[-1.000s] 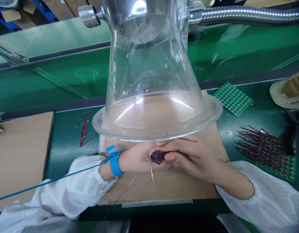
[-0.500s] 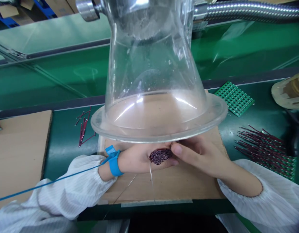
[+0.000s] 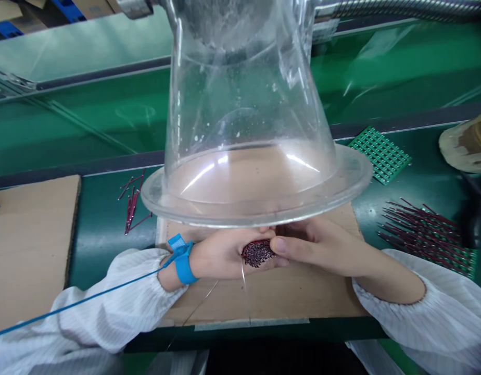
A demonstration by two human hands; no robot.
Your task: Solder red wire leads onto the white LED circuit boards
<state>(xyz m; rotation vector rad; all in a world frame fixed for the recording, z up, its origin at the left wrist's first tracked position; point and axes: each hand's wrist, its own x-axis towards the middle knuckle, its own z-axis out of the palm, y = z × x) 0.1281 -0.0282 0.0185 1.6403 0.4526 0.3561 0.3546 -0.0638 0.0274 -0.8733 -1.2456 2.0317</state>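
Right-hand fingers have drawn back since the earlier view, so more of the bundle shows between the hands, and the whole scene sits a little lower in the frame. A flared glass hood (image 3: 248, 94), hung from a ribbed metal hose (image 3: 404, 6), fills the upper middle, its wide flange (image 3: 260, 211) just above the hands. Beneath it a green worktop (image 3: 108, 250) carries a cardboard sheet (image 3: 271, 297), with a second cardboard sheet (image 3: 29, 245) to the left. Off to the right lie a green perforated board (image 3: 381, 154) and another board bristling with maroon pins (image 3: 423, 234); a few loose pins (image 3: 130, 208) lie left of the flange.

The left hand (image 3: 220, 255), wearing a blue wrist strap (image 3: 182, 265), lies palm up and cupped, carrying the bundle of maroon pins (image 3: 258, 253) near its fingers. The right hand (image 3: 318, 247) comes in from the other side, nearly closed, its thumb pressed against the bundle's right end. The bundle's long axis runs roughly side to side, and it sits closer to the left palm. A thin wire (image 3: 243, 276) hangs below it.
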